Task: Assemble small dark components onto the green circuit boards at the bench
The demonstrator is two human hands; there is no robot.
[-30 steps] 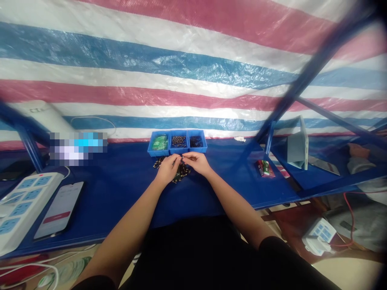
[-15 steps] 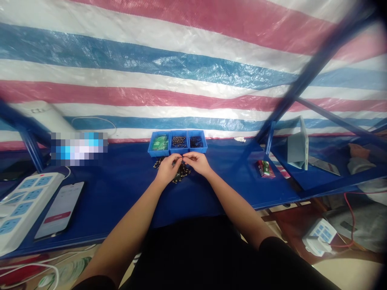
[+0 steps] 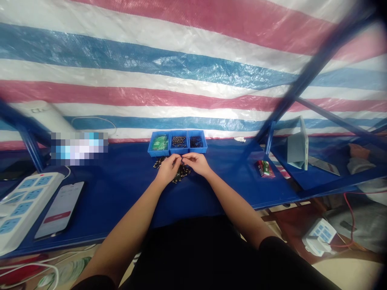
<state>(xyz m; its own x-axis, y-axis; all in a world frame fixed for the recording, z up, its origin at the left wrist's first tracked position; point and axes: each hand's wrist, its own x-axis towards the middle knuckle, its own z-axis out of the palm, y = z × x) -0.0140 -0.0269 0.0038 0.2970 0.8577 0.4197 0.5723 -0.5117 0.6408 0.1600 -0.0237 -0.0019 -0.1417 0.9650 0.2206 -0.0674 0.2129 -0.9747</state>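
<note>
My left hand (image 3: 168,169) and my right hand (image 3: 197,163) meet fingertip to fingertip above a loose pile of small dark and brass-coloured parts (image 3: 182,174) on the blue table. Both hands are closed in a pinch; whatever sits between the fingertips is too small to make out. Just beyond them, three blue bins stand side by side. The left bin (image 3: 155,153) holds green pieces that look like small circuit boards, the middle bin (image 3: 179,151) small brass-coloured parts, and the right bin (image 3: 202,150) small black parts.
On the left lie a phone (image 3: 60,207) and a white power strip (image 3: 30,201). A small red and green box (image 3: 265,168) is on the right, near a blue frame post (image 3: 270,139). Beyond it stands a tablet-like panel (image 3: 299,145); another person's hand (image 3: 359,151) rests at far right.
The fingertips of both hands have shifted very slightly against each other, still pinched together over the pile. Nothing else has visibly moved.
</note>
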